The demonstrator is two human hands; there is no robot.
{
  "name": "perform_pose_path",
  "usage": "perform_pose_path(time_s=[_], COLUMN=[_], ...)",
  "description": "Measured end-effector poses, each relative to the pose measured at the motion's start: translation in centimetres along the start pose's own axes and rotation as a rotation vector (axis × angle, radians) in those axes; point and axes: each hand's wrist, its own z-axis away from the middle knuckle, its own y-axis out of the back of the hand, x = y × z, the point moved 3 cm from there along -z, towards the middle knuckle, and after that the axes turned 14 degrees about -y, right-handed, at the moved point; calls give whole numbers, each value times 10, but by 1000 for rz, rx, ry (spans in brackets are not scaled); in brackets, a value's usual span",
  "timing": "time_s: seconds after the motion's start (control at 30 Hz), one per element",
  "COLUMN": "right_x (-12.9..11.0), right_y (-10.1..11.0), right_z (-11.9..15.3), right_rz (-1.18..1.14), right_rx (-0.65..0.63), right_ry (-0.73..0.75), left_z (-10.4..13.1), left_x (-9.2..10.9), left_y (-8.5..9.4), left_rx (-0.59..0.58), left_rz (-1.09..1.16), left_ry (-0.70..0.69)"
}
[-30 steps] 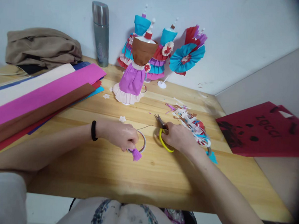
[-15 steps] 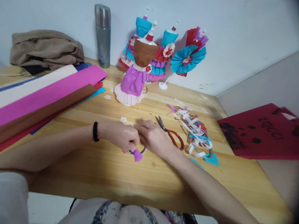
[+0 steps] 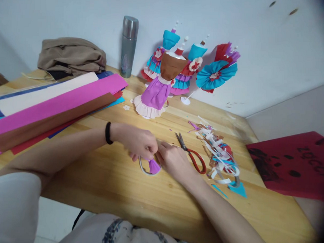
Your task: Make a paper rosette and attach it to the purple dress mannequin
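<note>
My left hand [image 3: 141, 142], with a black band on its wrist, is closed in a pinch at the top of a small gathered piece of purple paper [image 3: 154, 167]. The paper fans out below the fingers over a round ring [image 3: 143, 168], perhaps a tape roll, lying on the table. Against the left fingertips, my right hand [image 3: 172, 159] is closed too, its fingertips at the paper's upper end; what they pinch is hidden. Orange-handled scissors [image 3: 194, 159] lie just right of my right hand, blades partly apart.
Paper scraps [image 3: 221, 152] are heaped right of the scissors, by a red bag [image 3: 289, 163]. Dress forms in paper dresses [image 3: 156, 94] and a flask [image 3: 128, 48] stand along the wall. Coloured sheets [image 3: 57, 109] and a brown cloth [image 3: 72, 56] occupy the left.
The camera view has shifted, so everything sits further right and lower. My left hand has turned slightly and more of the ring shows; both hands stay together at the purple paper.
</note>
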Motion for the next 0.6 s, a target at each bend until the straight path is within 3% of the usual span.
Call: perform_pose_path(time_s=[0.17,0.33,0.5,0.6], right_x=[-28,-52,-20,4], right_y=[1,8,16,24], right_z=[-15,-37,-52,-47], right_rz=[-167,-452,-907,-1250], right_rx=[78,234,208,147], right_ry=[132,308,147,168], left_z=[25,39,39,35], left_x=[21,32,28,25], left_y=[36,57,57,55], left_rx=[155,431,569,611], left_rz=[-48,-269,-641,-766], left_ry=[-194,-298,-277,-308])
